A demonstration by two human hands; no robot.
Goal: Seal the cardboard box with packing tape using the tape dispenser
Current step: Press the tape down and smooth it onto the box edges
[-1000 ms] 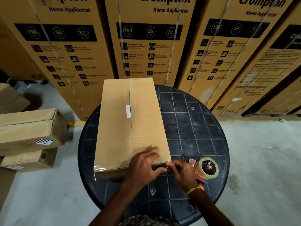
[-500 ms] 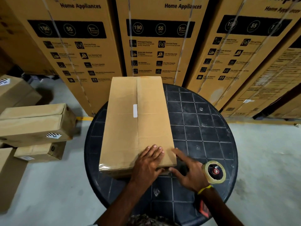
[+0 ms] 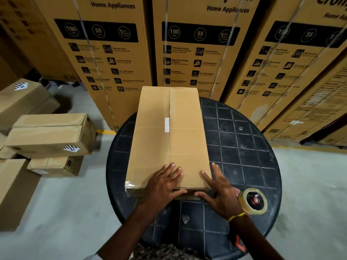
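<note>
A long brown cardboard box (image 3: pixel 169 132) lies lengthwise on a round dark table (image 3: pixel 244 147), flaps closed, with clear tape along its centre seam and near edge. My left hand (image 3: pixel 163 182) lies flat on the box's near end, fingers straight, thumb over the front edge. My right hand (image 3: pixel 219 192) presses the near right corner with spread fingers, thumb on the front face. The tape dispenser (image 3: pixel 253 200), with its roll of clear tape and red hub, lies on the table just right of my right hand, untouched.
Tall printed appliance cartons (image 3: pixel 197 44) stand in a wall right behind the table. Several smaller brown boxes (image 3: pixel 50 136) are stacked on the grey floor to the left. Open floor (image 3: pixel 309 184) lies to the right of the table.
My right hand let go of the dispenser, which now lies on the table, and moved onto the box's near right corner. My left hand flattened on the box top.
</note>
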